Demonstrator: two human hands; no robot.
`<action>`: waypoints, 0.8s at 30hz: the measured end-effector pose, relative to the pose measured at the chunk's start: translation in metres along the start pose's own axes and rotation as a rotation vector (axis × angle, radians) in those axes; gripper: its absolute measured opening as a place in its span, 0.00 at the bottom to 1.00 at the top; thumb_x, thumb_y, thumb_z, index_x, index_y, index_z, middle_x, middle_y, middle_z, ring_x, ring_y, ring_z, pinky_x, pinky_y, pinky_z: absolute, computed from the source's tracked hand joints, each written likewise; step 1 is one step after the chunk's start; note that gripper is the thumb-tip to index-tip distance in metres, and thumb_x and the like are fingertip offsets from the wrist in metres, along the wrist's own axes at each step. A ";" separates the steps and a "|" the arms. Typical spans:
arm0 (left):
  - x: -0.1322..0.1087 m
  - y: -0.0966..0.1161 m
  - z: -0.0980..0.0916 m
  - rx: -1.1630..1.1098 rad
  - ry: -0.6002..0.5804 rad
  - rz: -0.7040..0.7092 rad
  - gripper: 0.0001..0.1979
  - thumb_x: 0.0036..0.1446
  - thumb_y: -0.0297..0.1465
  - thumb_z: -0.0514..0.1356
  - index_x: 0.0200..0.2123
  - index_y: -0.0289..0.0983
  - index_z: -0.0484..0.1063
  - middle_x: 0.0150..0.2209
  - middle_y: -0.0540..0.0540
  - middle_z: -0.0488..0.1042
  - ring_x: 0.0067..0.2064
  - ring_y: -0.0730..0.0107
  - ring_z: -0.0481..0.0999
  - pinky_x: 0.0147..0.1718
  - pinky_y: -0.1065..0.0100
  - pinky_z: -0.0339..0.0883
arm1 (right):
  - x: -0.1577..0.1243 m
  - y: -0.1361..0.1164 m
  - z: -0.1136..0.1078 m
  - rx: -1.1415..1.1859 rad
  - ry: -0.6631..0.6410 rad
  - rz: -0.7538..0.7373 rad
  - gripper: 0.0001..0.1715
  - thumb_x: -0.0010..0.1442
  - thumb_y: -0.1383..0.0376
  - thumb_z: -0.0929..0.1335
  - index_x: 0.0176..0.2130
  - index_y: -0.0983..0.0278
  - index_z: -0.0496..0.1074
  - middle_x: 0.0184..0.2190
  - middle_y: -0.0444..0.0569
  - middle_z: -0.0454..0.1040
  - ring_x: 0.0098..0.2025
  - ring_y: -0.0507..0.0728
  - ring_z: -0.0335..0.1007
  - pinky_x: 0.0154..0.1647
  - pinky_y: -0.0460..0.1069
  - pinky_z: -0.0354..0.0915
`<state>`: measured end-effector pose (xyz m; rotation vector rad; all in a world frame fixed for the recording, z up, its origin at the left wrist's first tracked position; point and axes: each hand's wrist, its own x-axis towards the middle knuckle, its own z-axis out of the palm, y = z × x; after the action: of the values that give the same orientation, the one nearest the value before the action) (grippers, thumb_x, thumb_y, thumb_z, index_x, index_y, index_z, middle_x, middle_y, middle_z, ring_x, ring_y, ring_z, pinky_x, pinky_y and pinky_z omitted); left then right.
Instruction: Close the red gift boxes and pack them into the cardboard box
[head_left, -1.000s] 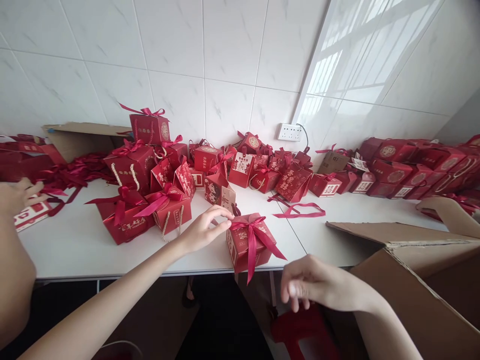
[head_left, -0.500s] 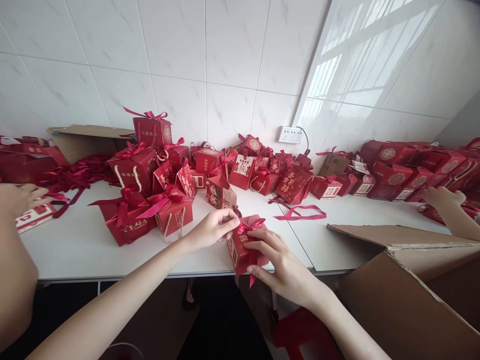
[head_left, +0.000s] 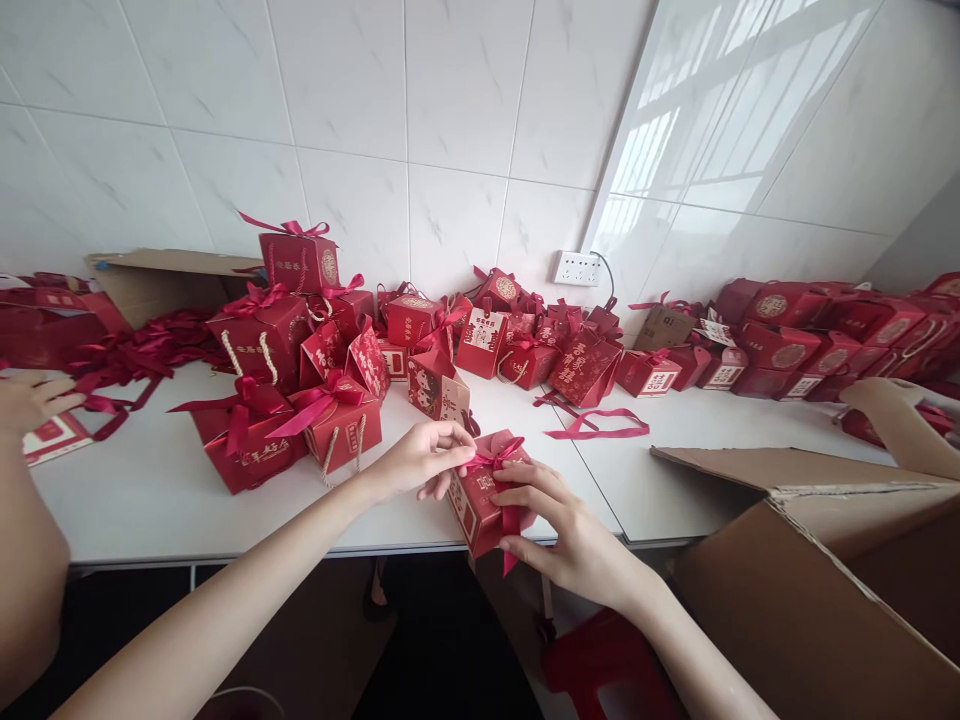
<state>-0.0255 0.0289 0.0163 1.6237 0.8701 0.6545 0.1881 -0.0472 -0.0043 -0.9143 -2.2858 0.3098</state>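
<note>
A small red gift box [head_left: 475, 500] with a red ribbon bow stands at the front edge of the white table [head_left: 165, 485]. My left hand [head_left: 420, 458] pinches the ribbon at the box's top left. My right hand [head_left: 559, 525] wraps round the box's right side, fingers curled on its top and front. Both hands are closed on it.
Many red gift boxes [head_left: 334, 415] and loose ribbons [head_left: 596, 428] crowd the back of the table. An open cardboard carton [head_left: 825, 560] sits at right. Another person's hand [head_left: 26, 400] works at far left, and another person's arm [head_left: 896, 415] at far right. A red stool [head_left: 600, 665] stands below.
My right hand rose from below the table edge onto the box's right side. My left hand stays at the ribbon; the box has shifted slightly.
</note>
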 end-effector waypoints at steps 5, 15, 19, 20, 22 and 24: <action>-0.002 0.004 0.000 0.128 0.029 0.004 0.14 0.54 0.42 0.57 0.33 0.36 0.67 0.15 0.55 0.64 0.15 0.78 0.65 0.10 0.79 0.52 | -0.003 0.005 0.000 0.063 0.018 -0.042 0.14 0.58 0.65 0.67 0.46 0.60 0.68 0.48 0.54 0.70 0.57 0.61 0.60 0.57 0.59 0.59; -0.001 0.004 0.001 0.270 0.026 -0.009 0.16 0.56 0.45 0.53 0.29 0.37 0.64 0.15 0.54 0.64 0.17 0.76 0.65 0.12 0.78 0.52 | -0.005 0.003 0.001 0.080 0.033 -0.004 0.09 0.60 0.68 0.64 0.43 0.60 0.68 0.48 0.53 0.69 0.55 0.59 0.62 0.56 0.58 0.61; -0.002 0.006 0.002 0.240 0.046 -0.017 0.15 0.55 0.44 0.55 0.35 0.37 0.65 0.25 0.51 0.70 0.16 0.79 0.66 0.10 0.79 0.51 | -0.006 0.002 0.001 0.085 0.030 -0.002 0.10 0.60 0.69 0.64 0.43 0.61 0.68 0.48 0.53 0.69 0.55 0.58 0.61 0.57 0.57 0.60; -0.002 0.007 0.002 0.242 0.051 -0.017 0.15 0.55 0.43 0.55 0.35 0.37 0.65 0.27 0.51 0.70 0.16 0.80 0.66 0.10 0.79 0.51 | -0.007 0.002 0.001 0.084 0.030 -0.004 0.10 0.60 0.69 0.64 0.43 0.61 0.68 0.48 0.53 0.69 0.55 0.58 0.61 0.57 0.57 0.60; -0.003 0.007 0.002 0.260 0.059 -0.017 0.14 0.55 0.42 0.55 0.35 0.37 0.66 0.25 0.51 0.69 0.16 0.79 0.66 0.10 0.80 0.51 | -0.007 0.003 0.001 0.079 0.036 -0.011 0.10 0.60 0.69 0.64 0.43 0.61 0.68 0.48 0.53 0.69 0.55 0.59 0.62 0.57 0.58 0.60; -0.004 0.007 0.001 0.277 0.075 -0.019 0.13 0.55 0.41 0.55 0.34 0.37 0.66 0.21 0.53 0.67 0.17 0.78 0.67 0.10 0.80 0.51 | -0.008 0.003 0.002 0.068 0.046 -0.023 0.10 0.60 0.69 0.64 0.43 0.61 0.68 0.47 0.54 0.69 0.55 0.59 0.62 0.56 0.58 0.60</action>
<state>-0.0253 0.0244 0.0232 1.8436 1.0670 0.6048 0.1929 -0.0499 -0.0110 -0.8516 -2.2278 0.3510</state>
